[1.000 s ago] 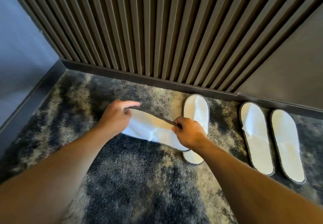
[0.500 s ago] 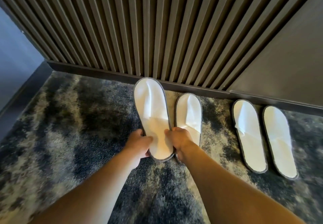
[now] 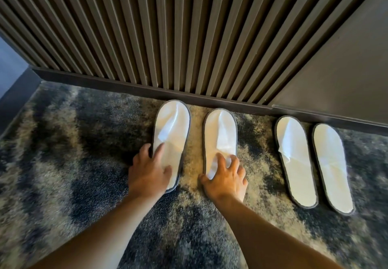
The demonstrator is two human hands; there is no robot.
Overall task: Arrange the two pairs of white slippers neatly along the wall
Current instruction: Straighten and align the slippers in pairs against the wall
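Several white slippers with grey edging lie flat on the carpet, toes toward the slatted wall. The leftmost slipper has my left hand resting on its heel half, fingers spread. Beside it, with a gap between, lies a second slipper; my right hand presses on its heel end with fingers apart. Further right, a third slipper and a fourth slipper lie close together as a pair, untouched.
A dark baseboard runs along the foot of the wall. A smooth dark panel stands at the right. The mottled grey and beige carpet stretches left to a corner with a bluish wall.
The left slipper, held up by its heel in both hands half a second ago, now lies flat on the carpet. My right hand has moved onto the second slipper.
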